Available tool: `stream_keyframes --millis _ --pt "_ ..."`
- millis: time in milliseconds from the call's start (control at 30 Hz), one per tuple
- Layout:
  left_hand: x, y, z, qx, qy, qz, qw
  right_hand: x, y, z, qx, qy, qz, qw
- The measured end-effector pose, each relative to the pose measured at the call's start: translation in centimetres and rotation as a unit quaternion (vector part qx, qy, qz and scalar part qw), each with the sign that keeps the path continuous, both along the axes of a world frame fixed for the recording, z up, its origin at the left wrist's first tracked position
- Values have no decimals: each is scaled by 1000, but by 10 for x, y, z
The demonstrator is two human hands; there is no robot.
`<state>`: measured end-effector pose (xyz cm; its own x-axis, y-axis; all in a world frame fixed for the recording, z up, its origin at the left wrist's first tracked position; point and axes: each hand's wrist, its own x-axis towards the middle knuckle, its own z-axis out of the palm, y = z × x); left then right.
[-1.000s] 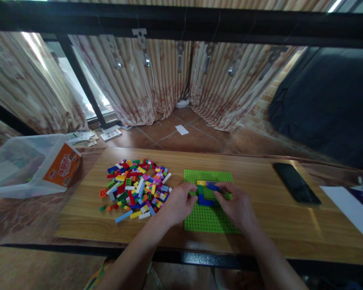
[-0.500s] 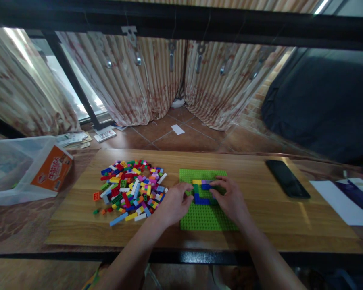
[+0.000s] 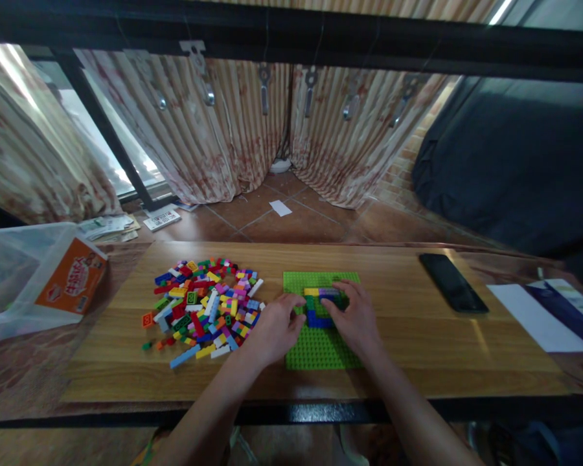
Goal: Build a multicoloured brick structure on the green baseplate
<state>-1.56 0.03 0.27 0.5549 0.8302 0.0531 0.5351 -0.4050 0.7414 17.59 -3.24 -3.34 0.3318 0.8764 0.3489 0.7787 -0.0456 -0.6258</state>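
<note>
On the green baseplate [image 3: 320, 353], right of the loose bricks [image 3: 208, 304]: brick outline [image 3: 312, 316], probably light, stiff, best held by side walls. Right hand [image 3: 354, 317] bent over it, left hand [image 3: 278, 327] curled beside; fingers' grasp: cannot tell.

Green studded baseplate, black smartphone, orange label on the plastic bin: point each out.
Green studded baseplate [image 3: 309, 351]: head view, bare studs near the front edge.
Black smartphone [image 3: 453, 283]: head view, middle of its upward face.
Orange label [image 3: 72, 276]: head view, middle of its printed face.
</note>
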Motion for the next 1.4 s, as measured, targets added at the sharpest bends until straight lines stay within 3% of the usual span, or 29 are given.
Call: stream_keyframes --millis 267,533,800,1400 --pt "2 -3 -2 14 9 -2 1000 1 1 1 -11 18 -7 1000" --pt "15 -10 -2 131 67 -29 989 12 2 6 -8 85 -1 996" --pt "27 -13 -7 185 142 -34 972 12 2 4 0 94 11 996" --pt "31 -15 -8 179 166 -20 970 12 5 6 1 126 -5 992"
